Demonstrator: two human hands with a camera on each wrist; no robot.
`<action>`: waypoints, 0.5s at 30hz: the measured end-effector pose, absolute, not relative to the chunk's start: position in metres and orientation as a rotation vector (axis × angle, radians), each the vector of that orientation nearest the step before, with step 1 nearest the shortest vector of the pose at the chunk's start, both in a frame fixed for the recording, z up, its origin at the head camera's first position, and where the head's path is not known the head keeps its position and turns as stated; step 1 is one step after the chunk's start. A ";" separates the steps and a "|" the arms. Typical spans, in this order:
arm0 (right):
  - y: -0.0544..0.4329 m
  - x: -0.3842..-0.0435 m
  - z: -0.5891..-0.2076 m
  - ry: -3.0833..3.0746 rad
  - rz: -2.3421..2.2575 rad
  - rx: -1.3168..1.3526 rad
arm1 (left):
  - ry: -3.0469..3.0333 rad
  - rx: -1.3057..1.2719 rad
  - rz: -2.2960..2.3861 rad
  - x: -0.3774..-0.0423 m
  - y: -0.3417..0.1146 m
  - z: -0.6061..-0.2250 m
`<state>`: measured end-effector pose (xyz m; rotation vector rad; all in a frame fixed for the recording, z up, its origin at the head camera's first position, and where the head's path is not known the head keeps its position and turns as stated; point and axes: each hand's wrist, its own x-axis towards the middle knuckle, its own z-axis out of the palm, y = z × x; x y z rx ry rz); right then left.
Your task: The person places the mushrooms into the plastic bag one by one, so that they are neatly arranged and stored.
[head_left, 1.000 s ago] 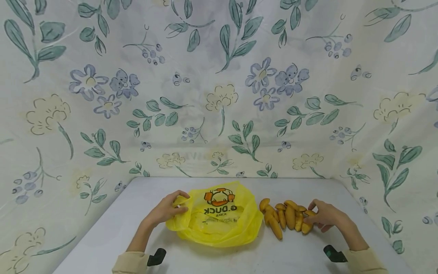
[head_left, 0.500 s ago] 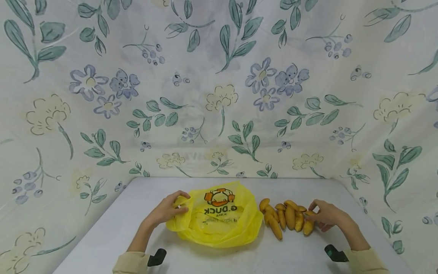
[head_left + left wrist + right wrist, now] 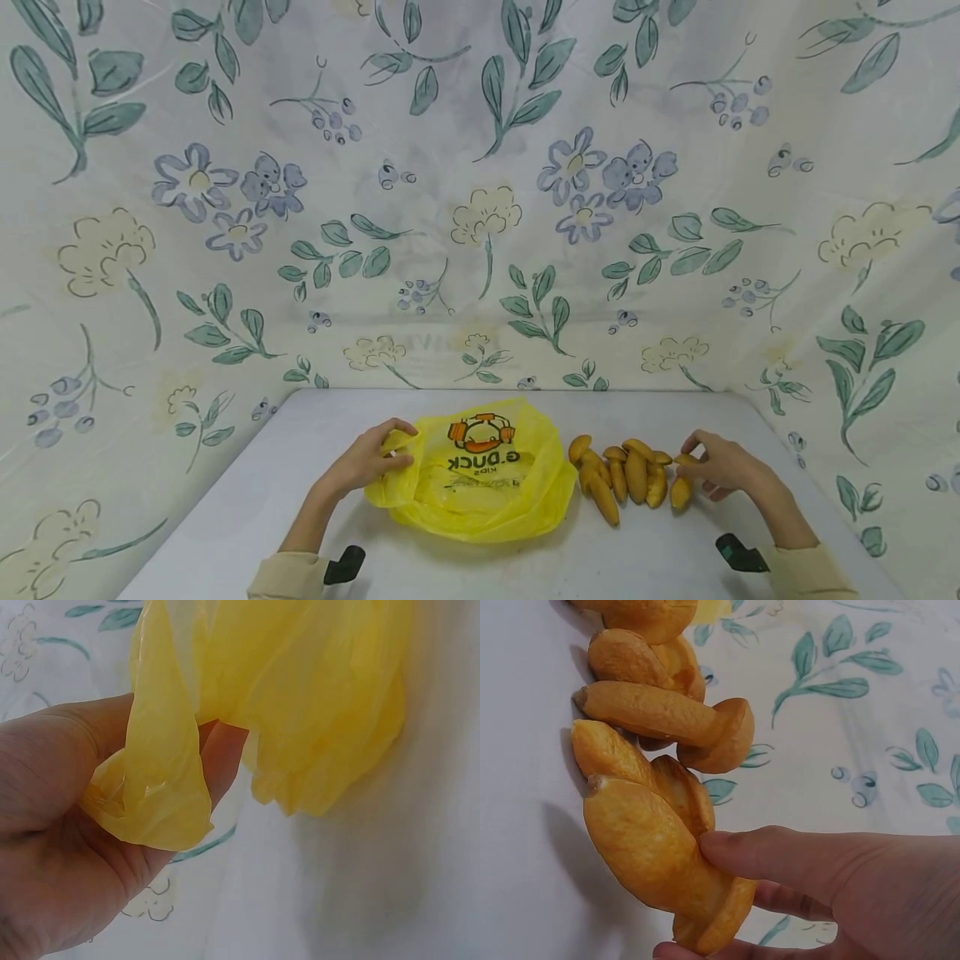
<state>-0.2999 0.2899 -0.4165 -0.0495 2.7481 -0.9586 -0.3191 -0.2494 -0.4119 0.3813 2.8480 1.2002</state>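
Note:
Left of centre in the head view, my left hand (image 3: 367,458) holds the edge of a yellow plastic bag (image 3: 480,492) printed with a duck and "G.DUCK KIDS". The left wrist view shows a loop of the bag (image 3: 161,787) between the thumb and curled fingers of that hand (image 3: 52,817). On the right, my right hand (image 3: 716,467) pinches the rightmost brown mushroom (image 3: 681,493). Close up in the right wrist view, the thumb presses this mushroom (image 3: 645,844) near its cap, with fingertips below. Several similar mushrooms (image 3: 636,475) lie in a row between bag and hand.
A white table (image 3: 480,575) carries everything. Behind and beside it hangs a floral cloth (image 3: 480,250). Dark devices (image 3: 345,564) are strapped at both wrists, below beige sleeves (image 3: 288,575).
My right hand has shifted slightly right with the pinched mushroom, which now stands apart from its neighbour and more upright in view. My left hand and the bag have barely moved.

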 end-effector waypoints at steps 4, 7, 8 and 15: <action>0.291 -0.300 -0.416 2.776 -0.949 -0.045 | 2.850 0.382 1.195 -0.319 -0.249 -0.411; 0.291 -0.300 -0.415 2.802 -0.938 -0.044 | 2.847 0.380 1.198 -0.319 -0.248 -0.411; 0.291 -0.300 -0.415 2.809 -0.934 -0.044 | 2.847 0.378 1.199 -0.319 -0.248 -0.411; 0.292 -0.297 -0.411 2.845 -0.926 -0.082 | 2.855 0.383 1.189 -0.318 -0.248 -0.412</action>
